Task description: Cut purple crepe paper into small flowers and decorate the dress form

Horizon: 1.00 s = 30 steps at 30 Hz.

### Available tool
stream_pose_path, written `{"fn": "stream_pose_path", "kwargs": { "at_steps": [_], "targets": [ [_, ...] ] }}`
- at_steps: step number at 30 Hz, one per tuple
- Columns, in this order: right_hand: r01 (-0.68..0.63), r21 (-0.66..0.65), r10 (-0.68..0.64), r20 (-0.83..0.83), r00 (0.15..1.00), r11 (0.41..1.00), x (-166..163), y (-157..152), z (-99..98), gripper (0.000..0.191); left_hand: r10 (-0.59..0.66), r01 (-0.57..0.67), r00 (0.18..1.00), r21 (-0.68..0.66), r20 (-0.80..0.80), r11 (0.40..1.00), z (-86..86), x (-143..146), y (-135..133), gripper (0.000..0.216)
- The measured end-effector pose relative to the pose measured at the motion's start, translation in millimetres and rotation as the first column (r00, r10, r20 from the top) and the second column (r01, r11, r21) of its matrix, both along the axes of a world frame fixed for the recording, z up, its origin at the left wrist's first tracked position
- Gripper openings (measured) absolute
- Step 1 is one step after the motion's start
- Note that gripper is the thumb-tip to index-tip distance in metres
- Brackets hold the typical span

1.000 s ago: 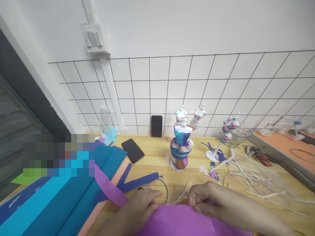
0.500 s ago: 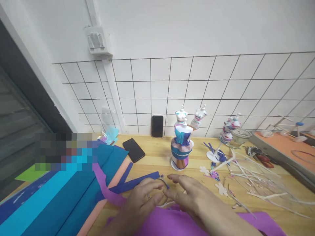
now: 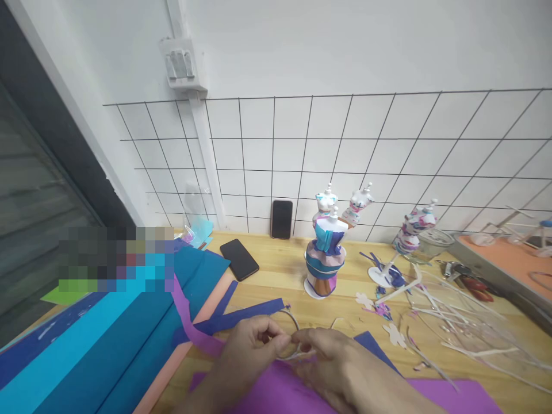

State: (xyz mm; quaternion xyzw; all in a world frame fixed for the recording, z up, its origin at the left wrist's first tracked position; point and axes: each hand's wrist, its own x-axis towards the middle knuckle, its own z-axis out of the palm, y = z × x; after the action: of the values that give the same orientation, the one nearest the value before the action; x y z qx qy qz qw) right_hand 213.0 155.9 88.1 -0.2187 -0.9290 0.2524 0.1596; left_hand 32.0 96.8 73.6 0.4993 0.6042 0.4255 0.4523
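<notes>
My left hand [image 3: 250,351] and my right hand [image 3: 340,365] meet at the table's near edge, both pinched on a thin white wire ring [image 3: 294,322] that curves up from between the fingertips. Both hands rest over a purple paper sheet [image 3: 448,397]. A dark blue paper strip [image 3: 241,317] lies just beyond my left hand, with a purple strip [image 3: 190,322] crossing it. A small mannequin in layered blue, purple and brown paper [image 3: 325,259] stands further back at the centre.
Blue, teal and peach sheets [image 3: 107,339] cover the left of the wooden table [image 3: 280,276]. One black phone [image 3: 239,259] lies flat, another [image 3: 282,218] leans on the wire grid wall. White strips and paper scraps [image 3: 444,316], more mannequins [image 3: 414,227], pliers [image 3: 468,279] and an orange board [image 3: 509,264] fill the right.
My right hand left the purple sheet, reached forward with spread fingers, then closed beside my left hand on the wire ring. The view shifted slightly left.
</notes>
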Motion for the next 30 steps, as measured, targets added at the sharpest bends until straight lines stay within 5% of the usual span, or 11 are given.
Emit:
{"fn": "stream_pose_path", "kwargs": {
  "at_steps": [4,10,19,30],
  "targets": [
    [-0.081,0.051,0.076,0.087,0.993,0.995,4,0,5.6,0.018,0.01,-0.011,0.999,-0.028,-0.036,1.0,-7.5,2,2,0.014],
    [0.081,0.035,-0.084,0.086,0.993,0.996,4,-1,3.0,0.009,-0.043,0.043,0.999,-0.047,-0.002,0.998,2.8,5,1,0.02],
    [0.147,0.059,-0.149,0.028,0.988,0.987,-2,-3,-4.7,0.012,-0.161,0.168,0.98,-0.048,0.12,0.985,7.7,9,-2,0.033],
    [0.021,0.23,-0.022,0.002,1.0,0.973,1,4,-9.2,0.028,-0.179,0.2,0.965,-0.095,0.193,0.975,1.2,10,0,0.034]
  ]
}}
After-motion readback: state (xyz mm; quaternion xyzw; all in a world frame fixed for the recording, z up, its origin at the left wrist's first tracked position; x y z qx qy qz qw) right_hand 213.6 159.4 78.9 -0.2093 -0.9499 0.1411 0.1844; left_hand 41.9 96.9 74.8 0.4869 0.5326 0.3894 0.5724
